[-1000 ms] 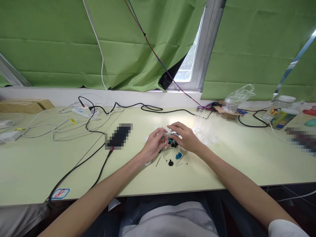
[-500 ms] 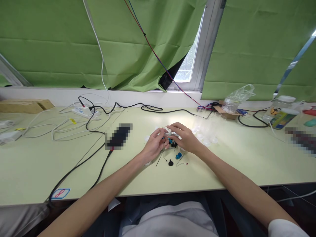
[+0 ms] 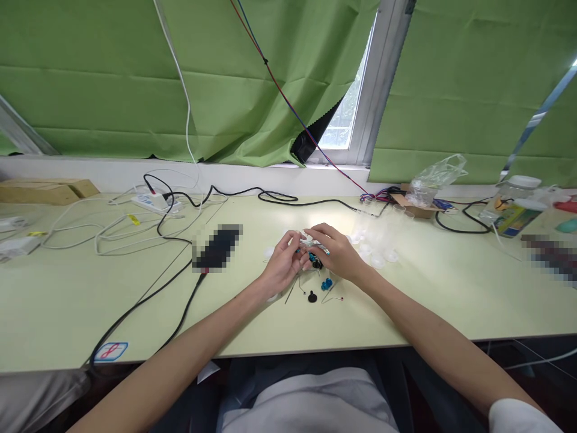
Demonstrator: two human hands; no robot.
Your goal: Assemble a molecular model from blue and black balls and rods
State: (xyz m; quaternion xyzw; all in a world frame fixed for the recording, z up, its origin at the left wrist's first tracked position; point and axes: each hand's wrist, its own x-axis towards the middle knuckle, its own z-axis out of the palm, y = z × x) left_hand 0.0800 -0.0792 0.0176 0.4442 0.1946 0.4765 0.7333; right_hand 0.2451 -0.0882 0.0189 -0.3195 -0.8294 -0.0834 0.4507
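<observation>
My left hand (image 3: 285, 263) and my right hand (image 3: 336, 251) meet over the middle of the table, fingers bent and closed. Between their fingertips is a small, clear or whitish piece (image 3: 308, 239), too small and covered to name. Under the fingers, small blue and black parts (image 3: 317, 261) show in part. Closer to me on the table lie a blue knobbed part (image 3: 326, 284), a black round piece with a stub (image 3: 312, 296), a thin metal rod (image 3: 290, 292) and a bent wire with a red tip (image 3: 332, 299).
Clear plastic cups (image 3: 377, 260) lie right of my hands. A blurred dark phone-like device (image 3: 218, 248) on a black cable is to the left. Behind are a power strip (image 3: 155, 203), a cardboard box (image 3: 417, 210) with a plastic bag (image 3: 435, 177), and a jar (image 3: 518, 189).
The hands stay together in nearly the same place, with only slight finger movement around the small piece. The parts on the table lie as before.
</observation>
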